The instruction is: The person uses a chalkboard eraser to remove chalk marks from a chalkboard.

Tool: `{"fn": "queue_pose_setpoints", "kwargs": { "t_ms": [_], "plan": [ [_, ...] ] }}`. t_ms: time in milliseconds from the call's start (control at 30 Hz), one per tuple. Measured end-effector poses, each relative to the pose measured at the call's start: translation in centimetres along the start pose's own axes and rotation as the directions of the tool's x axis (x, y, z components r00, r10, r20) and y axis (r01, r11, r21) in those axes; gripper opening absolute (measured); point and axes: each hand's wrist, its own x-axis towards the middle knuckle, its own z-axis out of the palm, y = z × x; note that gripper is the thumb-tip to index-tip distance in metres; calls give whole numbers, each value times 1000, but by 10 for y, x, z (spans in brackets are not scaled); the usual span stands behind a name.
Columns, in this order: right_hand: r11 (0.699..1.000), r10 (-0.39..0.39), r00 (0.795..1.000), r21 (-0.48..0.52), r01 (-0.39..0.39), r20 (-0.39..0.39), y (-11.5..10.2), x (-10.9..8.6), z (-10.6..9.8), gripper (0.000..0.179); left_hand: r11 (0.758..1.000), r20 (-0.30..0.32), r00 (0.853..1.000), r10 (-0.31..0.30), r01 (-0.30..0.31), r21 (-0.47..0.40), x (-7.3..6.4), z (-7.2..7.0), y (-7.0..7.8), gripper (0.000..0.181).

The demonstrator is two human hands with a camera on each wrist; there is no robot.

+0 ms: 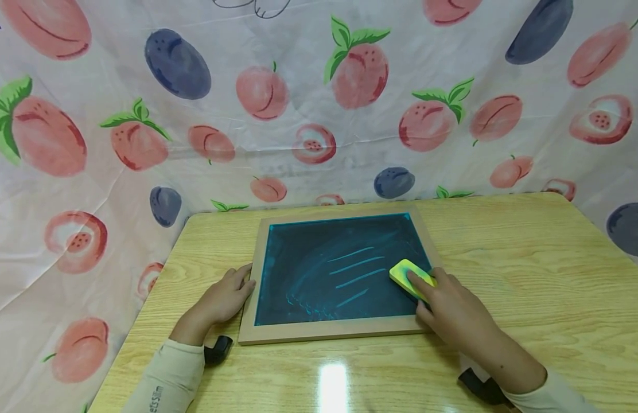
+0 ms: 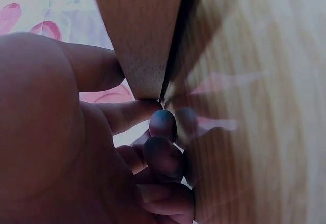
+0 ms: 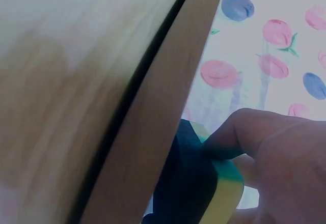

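The left hand [image 1: 223,303] grips nothing, fingers loose against the frame [image 1: 329,330] of the chalkboard [image 1: 308,246] on the bench [image 1: 530,258]; the right hand [image 1: 455,312] pinches the yellow eraser [image 1: 401,271] at the board's right side, near 4 chalk strokes [image 1: 360,278]. Clean wiping probably wants its dark face flat, even pressure and the frame braced.

Head cam: above the near side, looking forward and down, farthest back; gets the whole chalkboard [image 1: 298,252], my left hand [image 1: 227,297], my right hand [image 1: 455,312], far cloth [image 1: 308,86]. Left wrist cam: very close, low, tipped sideways, facing my left fingers at the board's left side. Right wrist cam: also close, low, near right, tilted, sharing the eraser [image 1: 401,269] with head.
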Motion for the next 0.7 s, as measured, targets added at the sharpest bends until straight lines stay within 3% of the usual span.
{"fn": "queue_pose_setpoints", "kwargs": {
  "t_ms": [400,700],
  "plan": [
    [993,-116,993,21,116,-14,-24,-3,5,47,1000,11,1000,9,-9,-3,0,1,-1,65],
    [996,-87,992,47,82,96,-44,-3,3,53,999,3,1000,-24,24,29,0,0,1,70]
  ]
}}
